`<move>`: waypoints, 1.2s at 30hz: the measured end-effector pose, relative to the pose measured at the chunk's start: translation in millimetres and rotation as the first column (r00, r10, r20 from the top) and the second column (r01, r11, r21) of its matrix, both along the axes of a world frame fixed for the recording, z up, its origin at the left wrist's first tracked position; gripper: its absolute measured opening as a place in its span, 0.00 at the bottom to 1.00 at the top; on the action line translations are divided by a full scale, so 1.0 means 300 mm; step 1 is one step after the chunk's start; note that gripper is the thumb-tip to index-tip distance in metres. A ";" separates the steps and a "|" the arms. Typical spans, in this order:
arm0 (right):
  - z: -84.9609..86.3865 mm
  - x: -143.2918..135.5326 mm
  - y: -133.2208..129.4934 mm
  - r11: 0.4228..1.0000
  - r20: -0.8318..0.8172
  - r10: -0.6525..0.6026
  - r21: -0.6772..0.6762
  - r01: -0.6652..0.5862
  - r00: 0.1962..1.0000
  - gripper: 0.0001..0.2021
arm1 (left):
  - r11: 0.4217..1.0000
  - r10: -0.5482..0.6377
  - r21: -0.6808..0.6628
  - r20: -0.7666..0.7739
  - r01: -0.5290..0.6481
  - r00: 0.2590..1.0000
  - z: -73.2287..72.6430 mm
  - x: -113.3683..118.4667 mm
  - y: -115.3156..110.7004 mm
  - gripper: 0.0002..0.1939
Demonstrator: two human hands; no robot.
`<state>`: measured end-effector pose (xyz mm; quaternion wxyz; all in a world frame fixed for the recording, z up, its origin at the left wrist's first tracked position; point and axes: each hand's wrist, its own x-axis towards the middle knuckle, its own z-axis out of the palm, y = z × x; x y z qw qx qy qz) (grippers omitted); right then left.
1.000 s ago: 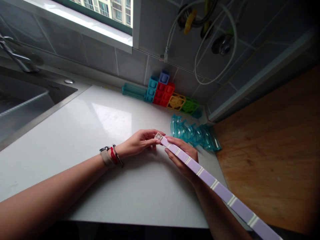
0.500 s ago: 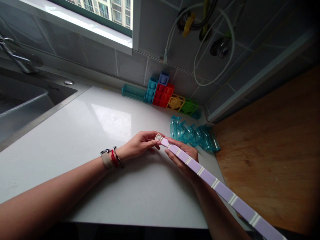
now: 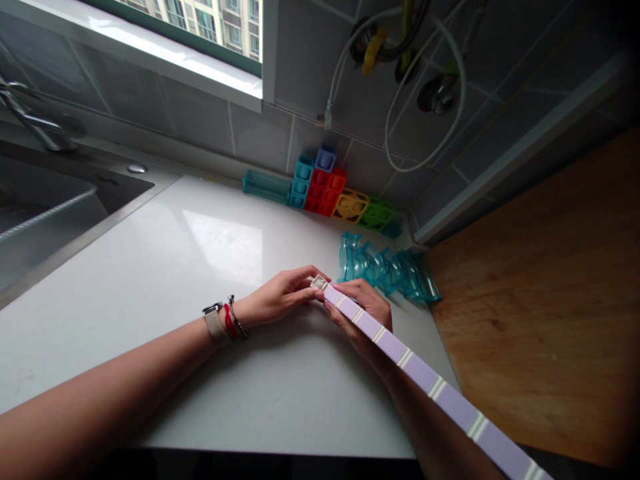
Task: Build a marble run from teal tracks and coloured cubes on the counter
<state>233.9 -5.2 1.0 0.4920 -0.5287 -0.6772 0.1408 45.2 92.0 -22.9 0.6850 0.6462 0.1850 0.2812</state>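
Observation:
A long segmented stick of lilac blocks with whitish joints runs from the middle of the view down to the lower right, where its near end leaves the frame. My left hand, with a watch and bracelets at the wrist, pinches the whitish far end between thumb and fingers. Just behind that, my right hand is closed around the stick from the right. Part of the right palm lies hidden beneath the blocks. Both hands are above the white counter.
Clear teal plastic pieces lie right beyond my right hand. Against the tiled wall stand red blocks, yellow blocks, green blocks and blue ones. A sink is at left, a wooden board at right.
The stick's near part has swung a little downward and to the left in view. Both hands sit slightly lower and keep their hold on it.

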 end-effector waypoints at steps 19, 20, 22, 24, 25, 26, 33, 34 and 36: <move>-0.040 0.022 -0.004 0.961 0.113 0.232 0.125 -0.245 0.966 0.23 | 0.924 -0.065 -0.381 -0.200 -0.017 0.978 0.034 0.003 -0.018 0.32; -0.036 0.025 -0.001 0.956 0.119 0.250 0.124 -0.264 0.961 0.22 | 0.896 -0.119 -0.444 -0.207 0.016 0.971 0.037 -0.003 -0.013 0.33; -0.034 0.033 0.009 0.951 0.119 0.273 0.115 -0.287 0.955 0.20 | 0.850 -0.219 -0.523 -0.234 0.067 0.947 0.045 -0.016 -0.003 0.33; -0.040 0.041 0.021 0.950 0.102 0.283 0.104 -0.294 0.954 0.18 | 0.873 -0.261 -0.481 -0.320 0.081 0.911 0.049 -0.027 0.004 0.34; -0.043 0.045 0.026 0.950 0.093 0.289 0.092 -0.297 0.953 0.17 | 0.908 -0.245 -0.412 -0.380 0.074 0.892 0.050 -0.030 0.006 0.34; -0.044 0.048 0.031 0.950 0.084 0.298 0.067 -0.304 0.951 0.17 | 0.947 -0.196 -0.316 -0.435 0.055 0.879 0.050 -0.032 0.007 0.34; 0.015 0.048 0.003 0.774 -0.194 0.496 -0.343 -0.533 0.846 0.08 | 0.994 0.110 0.036 -0.403 -0.104 0.909 0.067 -0.035 0.037 0.27; 0.022 0.045 -0.006 0.722 -0.248 0.508 -0.400 -0.565 0.825 0.07 | 0.993 0.118 0.032 -0.385 -0.115 0.915 0.074 -0.036 0.040 0.27; 0.028 0.037 -0.021 0.625 -0.341 0.517 -0.476 -0.619 0.785 0.08 | 0.991 0.119 -0.012 -0.336 -0.130 0.934 0.085 -0.035 0.039 0.26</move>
